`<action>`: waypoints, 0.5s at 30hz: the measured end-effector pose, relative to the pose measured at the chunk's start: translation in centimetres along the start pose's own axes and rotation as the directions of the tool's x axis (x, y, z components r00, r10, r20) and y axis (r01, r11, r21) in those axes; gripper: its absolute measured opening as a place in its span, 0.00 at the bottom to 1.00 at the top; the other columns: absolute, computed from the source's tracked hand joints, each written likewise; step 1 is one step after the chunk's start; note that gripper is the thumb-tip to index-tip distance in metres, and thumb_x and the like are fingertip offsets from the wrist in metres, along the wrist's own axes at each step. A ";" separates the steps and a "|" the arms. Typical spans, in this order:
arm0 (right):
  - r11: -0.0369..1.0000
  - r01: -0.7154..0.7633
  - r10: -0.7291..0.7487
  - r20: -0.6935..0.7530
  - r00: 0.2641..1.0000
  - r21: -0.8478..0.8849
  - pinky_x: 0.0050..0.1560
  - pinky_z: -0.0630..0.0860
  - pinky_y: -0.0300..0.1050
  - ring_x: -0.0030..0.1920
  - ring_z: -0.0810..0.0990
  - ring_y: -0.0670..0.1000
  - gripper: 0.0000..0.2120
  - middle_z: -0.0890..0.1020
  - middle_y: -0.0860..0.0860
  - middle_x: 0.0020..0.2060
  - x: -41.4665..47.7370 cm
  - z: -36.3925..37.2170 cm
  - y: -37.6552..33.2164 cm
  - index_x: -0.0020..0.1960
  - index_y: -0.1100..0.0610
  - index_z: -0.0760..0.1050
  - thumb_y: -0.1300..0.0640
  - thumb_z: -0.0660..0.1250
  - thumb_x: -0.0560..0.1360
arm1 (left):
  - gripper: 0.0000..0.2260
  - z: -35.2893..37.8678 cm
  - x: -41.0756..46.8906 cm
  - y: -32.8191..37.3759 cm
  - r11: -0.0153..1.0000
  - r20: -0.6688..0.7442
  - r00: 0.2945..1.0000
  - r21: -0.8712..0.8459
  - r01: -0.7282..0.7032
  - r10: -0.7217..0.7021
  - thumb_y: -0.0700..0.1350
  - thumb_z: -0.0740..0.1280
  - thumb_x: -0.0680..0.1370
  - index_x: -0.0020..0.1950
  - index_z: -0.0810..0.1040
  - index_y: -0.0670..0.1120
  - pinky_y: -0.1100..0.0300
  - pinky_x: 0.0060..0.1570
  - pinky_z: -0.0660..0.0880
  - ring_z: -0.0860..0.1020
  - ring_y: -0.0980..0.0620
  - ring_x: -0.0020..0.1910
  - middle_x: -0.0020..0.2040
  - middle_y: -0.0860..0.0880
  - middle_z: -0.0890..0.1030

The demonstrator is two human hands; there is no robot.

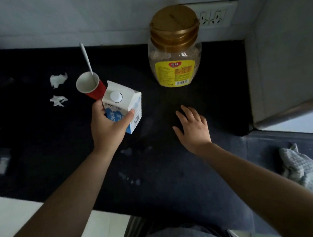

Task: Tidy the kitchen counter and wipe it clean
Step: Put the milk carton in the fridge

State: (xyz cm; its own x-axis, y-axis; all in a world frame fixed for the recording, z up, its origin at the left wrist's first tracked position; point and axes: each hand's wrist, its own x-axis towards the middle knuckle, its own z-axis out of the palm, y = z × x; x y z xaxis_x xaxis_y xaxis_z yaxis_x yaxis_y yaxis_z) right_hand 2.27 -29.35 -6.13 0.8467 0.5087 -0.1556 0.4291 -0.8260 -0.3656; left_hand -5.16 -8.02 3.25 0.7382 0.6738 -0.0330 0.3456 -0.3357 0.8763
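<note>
My left hand (pixel 107 126) grips a white and blue milk carton (pixel 125 104) with a white cap, upright near the middle of the black counter (pixel 39 132). Just behind the carton stands a red paper cup (pixel 90 86) with a white spoon (pixel 87 58) leaning in it. My right hand (pixel 192 126) hovers open, palm down, over the counter to the right of the carton, holding nothing. A clear plastic jar (pixel 175 58) with a gold lid and yellow label stands at the back by the wall. Two crumpled white tissue scraps (pixel 57 79) (pixel 58 100) lie left of the cup.
A grey cloth (pixel 306 169) lies bunched at the counter's right front. Pale wet smears (pixel 129 177) mark the counter in front of the carton. A wall socket (pixel 213 17) sits behind the jar. A wall corner and a metal-edged ledge (pixel 291 112) close off the right side.
</note>
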 end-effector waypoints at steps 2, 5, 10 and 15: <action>1.000 -0.016 0.015 0.036 0.999 0.012 0.68 0.58 0.55 0.73 0.55 0.54 0.27 0.60 0.52 0.74 -0.4 -0.7 -0.4 0.72 0.54 0.59 0.42 0.56 0.77 | 0.27 -0.4 -2.5 -0.4 1.000 -0.036 0.999 -0.024 0.011 -0.012 0.47 0.77 0.65 0.61 0.71 0.51 0.64 0.50 0.77 0.77 0.64 0.55 0.58 0.56 0.78; 0.995 -0.046 0.045 0.015 0.999 0.090 0.67 0.62 0.54 0.71 0.58 0.54 0.27 0.64 0.52 0.71 -3.0 -2.3 -1.2 0.71 0.55 0.60 0.41 0.55 0.77 | 0.27 -1.2 -6.1 -1.1 0.994 -0.048 0.998 -0.102 0.030 -0.035 0.46 0.77 0.65 0.61 0.70 0.53 0.67 0.48 0.76 0.78 0.64 0.54 0.57 0.57 0.78; 0.941 0.023 -0.048 0.068 0.996 0.338 0.58 0.66 0.41 0.65 0.66 0.49 0.22 0.72 0.48 0.64 -11.7 -3.4 -4.5 0.66 0.52 0.67 0.42 0.57 0.76 | 0.28 -4.9 -11.9 -2.8 0.984 -0.033 0.997 -0.169 0.056 -0.063 0.47 0.76 0.65 0.63 0.70 0.52 0.76 0.45 0.71 0.76 0.67 0.55 0.57 0.59 0.77; 0.906 0.058 -0.167 0.230 0.959 0.419 0.55 0.68 0.40 0.60 0.71 0.48 0.19 0.74 0.48 0.60 -19.5 -1.6 -9.8 0.62 0.51 0.71 0.44 0.61 0.75 | 0.31 -11.0 -19.0 -5.6 0.973 -0.055 0.989 -0.197 0.123 -0.136 0.51 0.75 0.63 0.65 0.69 0.51 0.72 0.48 0.74 0.75 0.64 0.58 0.59 0.61 0.76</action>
State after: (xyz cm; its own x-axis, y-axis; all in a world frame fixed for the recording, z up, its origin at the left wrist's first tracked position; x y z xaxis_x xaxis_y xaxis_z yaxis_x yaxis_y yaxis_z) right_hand -17.90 -31.55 1.92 0.6675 0.6819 -0.2991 0.3055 -0.6171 -0.7251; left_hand -27.50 -11.68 4.24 0.6516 0.7481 -0.1256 0.3127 -0.1141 0.9430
